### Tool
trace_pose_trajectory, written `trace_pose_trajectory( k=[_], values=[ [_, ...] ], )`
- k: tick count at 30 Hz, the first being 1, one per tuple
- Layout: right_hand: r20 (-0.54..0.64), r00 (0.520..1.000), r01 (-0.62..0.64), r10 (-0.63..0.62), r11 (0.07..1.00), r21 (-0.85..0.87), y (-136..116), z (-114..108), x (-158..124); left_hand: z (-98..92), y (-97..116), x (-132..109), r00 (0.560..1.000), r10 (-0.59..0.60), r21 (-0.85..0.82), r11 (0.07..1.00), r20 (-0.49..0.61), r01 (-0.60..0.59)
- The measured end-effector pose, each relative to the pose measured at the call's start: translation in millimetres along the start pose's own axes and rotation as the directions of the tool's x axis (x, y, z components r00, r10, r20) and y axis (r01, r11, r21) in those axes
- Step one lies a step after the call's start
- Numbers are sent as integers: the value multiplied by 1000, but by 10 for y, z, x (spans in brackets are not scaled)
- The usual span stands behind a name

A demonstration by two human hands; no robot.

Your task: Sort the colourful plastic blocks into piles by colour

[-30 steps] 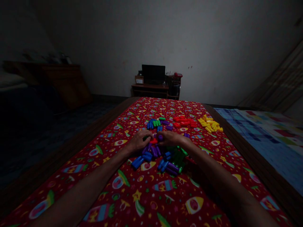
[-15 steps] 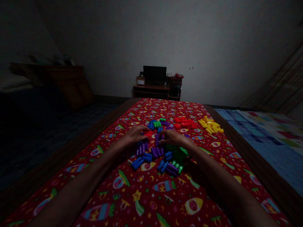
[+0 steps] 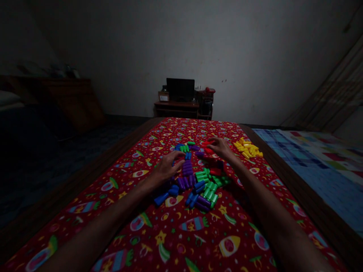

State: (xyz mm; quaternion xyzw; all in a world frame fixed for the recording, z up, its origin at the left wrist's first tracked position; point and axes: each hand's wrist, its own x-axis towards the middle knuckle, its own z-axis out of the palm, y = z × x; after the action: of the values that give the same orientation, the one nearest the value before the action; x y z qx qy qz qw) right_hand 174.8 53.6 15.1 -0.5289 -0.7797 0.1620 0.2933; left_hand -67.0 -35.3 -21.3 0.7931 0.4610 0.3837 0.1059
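Observation:
A loose heap of purple, blue and green plastic pegs (image 3: 195,185) lies on a red patterned cloth (image 3: 181,234) before me. My left hand (image 3: 167,166) rests at the heap's left edge, fingers spread over the purple pegs, holding nothing that I can see. My right hand (image 3: 221,147) reaches farther out, over the group of red pegs (image 3: 208,149), with its fingers curled down onto them. What they grip is hidden. A yellow group (image 3: 249,149) lies to the right of that hand. A small blue and green group (image 3: 184,148) sits to its left.
The cloth covers a long wooden-edged platform (image 3: 283,166). A blue checked mat (image 3: 317,166) lies to the right. A low desk with a dark monitor (image 3: 181,96) stands against the far wall. The room is dim, and dark furniture (image 3: 70,102) stands at left.
My right hand has left the near heap and moved forward and right to the red pegs. My left hand has opened and stayed at the heap. The view has shifted slightly.

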Motion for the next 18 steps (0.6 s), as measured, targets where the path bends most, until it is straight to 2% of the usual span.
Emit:
trace_pose_trajectory(
  k=[2,5,6,8,10,11,13,16,18],
  values=[
    [-69,997,-46,38,993,-112,208,-80,43,16,119,-27,987,96,13,995,127,-98],
    [-67,997,-42,24,958,-285,382,-217,59,70,413,-120,910,258,22,960,326,-280],
    [-17,1000,-25,21,946,-323,389,-271,48,98,522,-167,875,299,27,942,380,-334],
    [165,986,41,17,941,-337,324,-372,-3,167,708,-270,804,366,24,904,468,-426],
    [388,922,122,6,945,-305,179,-420,-94,244,810,-364,765,405,30,875,501,-483],
    [473,881,163,-4,941,-296,91,-411,-151,280,822,-398,763,411,45,867,499,-496],
    [563,827,232,-4,913,-335,-84,-328,-270,339,779,-431,783,396,97,863,480,-496],
    [579,815,300,2,854,-426,-253,-146,-393,380,642,-416,813,370,170,859,449,-484],
    [575,818,315,-14,847,-428,-268,-87,-406,385,571,-398,822,366,192,855,435,-482]
  ],
)
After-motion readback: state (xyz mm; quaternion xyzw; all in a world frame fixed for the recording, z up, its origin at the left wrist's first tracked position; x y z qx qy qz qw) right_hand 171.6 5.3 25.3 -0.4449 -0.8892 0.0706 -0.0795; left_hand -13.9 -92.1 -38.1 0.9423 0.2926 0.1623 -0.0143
